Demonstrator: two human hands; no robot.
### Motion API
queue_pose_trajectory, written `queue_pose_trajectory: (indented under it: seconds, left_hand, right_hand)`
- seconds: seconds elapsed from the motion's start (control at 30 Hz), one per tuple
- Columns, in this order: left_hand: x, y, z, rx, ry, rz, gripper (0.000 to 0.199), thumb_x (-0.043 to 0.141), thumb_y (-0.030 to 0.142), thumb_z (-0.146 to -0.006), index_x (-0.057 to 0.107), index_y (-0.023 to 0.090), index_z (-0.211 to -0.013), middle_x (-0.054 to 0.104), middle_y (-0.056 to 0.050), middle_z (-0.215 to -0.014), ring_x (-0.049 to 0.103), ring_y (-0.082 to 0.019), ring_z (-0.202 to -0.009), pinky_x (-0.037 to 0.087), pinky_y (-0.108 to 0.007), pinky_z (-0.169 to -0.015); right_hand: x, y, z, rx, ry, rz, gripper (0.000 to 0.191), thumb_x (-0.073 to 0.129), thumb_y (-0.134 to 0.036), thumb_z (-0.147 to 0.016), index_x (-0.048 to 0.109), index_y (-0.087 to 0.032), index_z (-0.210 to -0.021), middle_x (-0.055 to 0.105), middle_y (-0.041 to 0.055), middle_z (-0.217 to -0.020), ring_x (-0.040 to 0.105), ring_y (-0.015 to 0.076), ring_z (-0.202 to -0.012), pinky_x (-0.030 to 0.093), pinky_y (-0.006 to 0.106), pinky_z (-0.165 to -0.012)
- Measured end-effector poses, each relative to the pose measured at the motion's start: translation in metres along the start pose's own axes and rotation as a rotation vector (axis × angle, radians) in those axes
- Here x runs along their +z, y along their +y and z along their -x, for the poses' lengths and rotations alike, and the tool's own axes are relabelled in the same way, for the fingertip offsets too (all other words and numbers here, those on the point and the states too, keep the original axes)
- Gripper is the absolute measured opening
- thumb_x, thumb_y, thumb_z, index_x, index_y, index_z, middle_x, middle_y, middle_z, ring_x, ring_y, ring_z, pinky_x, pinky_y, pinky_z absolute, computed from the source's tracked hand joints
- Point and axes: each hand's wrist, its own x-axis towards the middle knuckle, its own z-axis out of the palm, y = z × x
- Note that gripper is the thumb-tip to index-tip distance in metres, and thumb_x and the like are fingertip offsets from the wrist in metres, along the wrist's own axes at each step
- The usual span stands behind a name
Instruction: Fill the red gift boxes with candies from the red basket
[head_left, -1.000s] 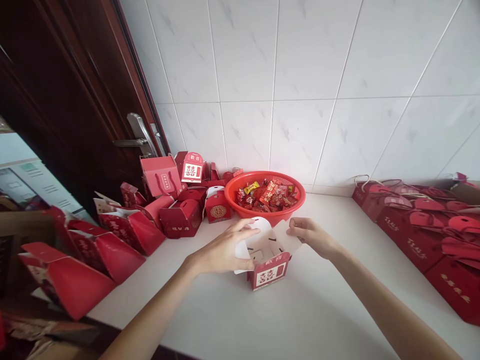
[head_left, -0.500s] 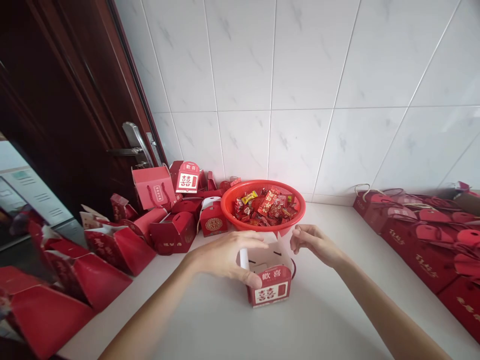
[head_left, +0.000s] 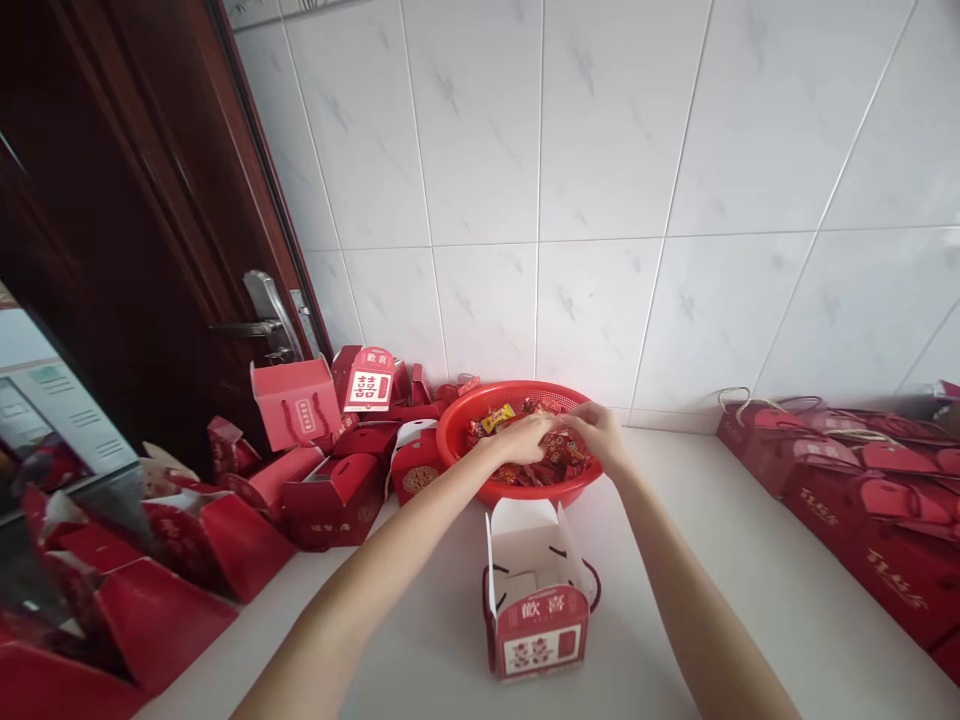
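Observation:
Both hands reach into a red plastic basket [head_left: 450, 440] filled with wrapped candies [head_left: 536, 472]. My left hand [head_left: 529, 437] is over the middle of the candies, its fingertips hidden among them. Close beside it, my right hand [head_left: 598, 430] bends down over the basket's right side, fingertips on the red wrappers; what it grips, if anything, is too small to tell. Nearer to me a red and white box [head_left: 544, 635] stands upright on the white table, its top flaps open and a dark red cord handle at its right side. Neither hand touches the box.
Red and pink boxes [head_left: 330, 500] crowd the left side, some with flaps raised. Rows of red boxes with cord handles [head_left: 847, 510] line the right side. Behind are a tiled wall [head_left: 600, 150] and a dark wooden door [head_left: 150, 200] with a metal handle.
Both hands have left the area of the open box and moved forward into the candy basket. The view has tilted up slightly, and the box appears lower.

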Motion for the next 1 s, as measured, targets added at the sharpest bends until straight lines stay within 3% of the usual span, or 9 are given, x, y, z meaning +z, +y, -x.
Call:
queue_pose_trajectory:
  seconds: [0.07, 0.17, 0.27, 0.43, 0.6, 0.67, 0.8, 0.9, 1.0]
  left_hand:
    - [0.005, -0.004, -0.01, -0.012, -0.088, -0.01, 0.068, 0.057, -0.006, -0.064, 0.067, 0.022, -0.125, 0.071, -0.011, -0.123, 0.068, -0.031, -0.109, 0.053, -0.036, -0.087]
    - [0.005, -0.009, -0.011, -0.065, -0.084, -0.031, 0.041, 0.061, 0.003, -0.069, 0.073, 0.019, -0.105, 0.076, -0.009, -0.093, 0.071, -0.029, -0.088, 0.052, -0.034, -0.075]
    - [0.003, -0.015, -0.007, -0.117, 0.111, 0.03, 0.011, 0.061, 0.019, -0.081, 0.073, 0.018, -0.082, 0.074, -0.008, -0.082, 0.069, -0.026, -0.081, 0.049, -0.034, -0.074]
    - [0.005, -0.022, -0.008, -0.11, 0.43, 0.378, 0.023, 0.056, 0.035, -0.088, 0.067, 0.017, -0.079, 0.073, -0.007, -0.081, 0.066, -0.023, -0.078, 0.05, -0.034, -0.076]
    - [0.007, -0.021, -0.014, -0.044, 0.565, 0.605, 0.027, 0.063, 0.042, -0.084, 0.066, 0.015, -0.082, 0.073, -0.008, -0.088, 0.067, -0.023, -0.087, 0.052, -0.034, -0.083]
    - [0.008, -0.019, -0.015, -0.056, 0.565, 0.657, 0.027, 0.062, 0.041, -0.085, 0.069, 0.015, -0.089, 0.075, -0.008, -0.095, 0.068, -0.023, -0.093, 0.053, -0.034, -0.087]
    - [0.015, -0.02, -0.018, -0.095, 0.501, 0.628, 0.024, 0.055, 0.028, -0.089, 0.072, 0.016, -0.101, 0.076, -0.008, -0.107, 0.068, -0.023, -0.103, 0.053, -0.036, -0.095]
    - [0.024, -0.024, -0.018, -0.108, 0.332, 0.409, 0.028, 0.057, 0.015, -0.084, 0.073, 0.019, -0.107, 0.075, -0.007, -0.113, 0.068, -0.024, -0.109, 0.051, -0.036, -0.098]
    - [0.032, -0.027, -0.017, -0.063, 0.117, 0.22, 0.049, 0.061, 0.007, -0.075, 0.068, 0.021, -0.122, 0.071, -0.008, -0.122, 0.066, -0.027, -0.112, 0.051, -0.036, -0.098]
  right_hand:
    - [0.003, 0.009, -0.003, -0.037, 0.021, 0.064, 0.019, 0.068, -0.039, -0.064, 0.059, -0.023, -0.069, 0.066, 0.0029, -0.069, 0.064, 0.0221, -0.071, 0.05, 0.035, -0.066]
    - [0.003, 0.014, -0.006, -0.037, 0.028, 0.055, 0.021, 0.066, -0.04, -0.065, 0.06, -0.023, -0.076, 0.07, 0.0042, -0.079, 0.066, 0.0225, -0.077, 0.051, 0.035, -0.07]
    - [0.002, 0.01, -0.006, 0.003, 0.045, 0.014, 0.028, 0.068, -0.046, -0.067, 0.062, -0.022, -0.08, 0.071, 0.0054, -0.084, 0.066, 0.0229, -0.081, 0.051, 0.034, -0.071]
    - [0.002, 0.002, -0.001, 0.072, -0.02, -0.053, 0.049, 0.072, -0.062, -0.069, 0.063, -0.02, -0.092, 0.071, 0.0053, -0.084, 0.066, 0.0221, -0.078, 0.051, 0.032, -0.065]
    - [0.003, -0.003, 0.003, 0.06, -0.174, -0.141, 0.051, 0.081, -0.058, -0.063, 0.066, -0.019, -0.092, 0.074, 0.0062, -0.086, 0.069, 0.0234, -0.081, 0.054, 0.034, -0.07]
    - [0.004, -0.003, 0.003, 0.068, -0.142, -0.241, 0.049, 0.083, -0.055, -0.061, 0.068, -0.019, -0.091, 0.075, 0.0068, -0.087, 0.07, 0.024, -0.082, 0.056, 0.035, -0.073]
    - [0.005, -0.004, 0.0, 0.116, 0.08, -0.356, 0.037, 0.082, -0.046, -0.059, 0.071, -0.02, -0.083, 0.076, 0.0045, -0.082, 0.071, 0.0231, -0.078, 0.057, 0.034, -0.072]
    - [0.005, -0.005, -0.002, 0.118, 0.15, -0.421, 0.027, 0.081, -0.041, -0.059, 0.07, -0.021, -0.074, 0.076, 0.0031, -0.08, 0.072, 0.0231, -0.079, 0.058, 0.034, -0.075]
    - [0.004, -0.005, -0.001, 0.119, 0.175, -0.475, 0.024, 0.08, -0.036, -0.058, 0.07, -0.022, -0.074, 0.075, 0.0014, -0.076, 0.072, 0.0226, -0.076, 0.058, 0.034, -0.075]
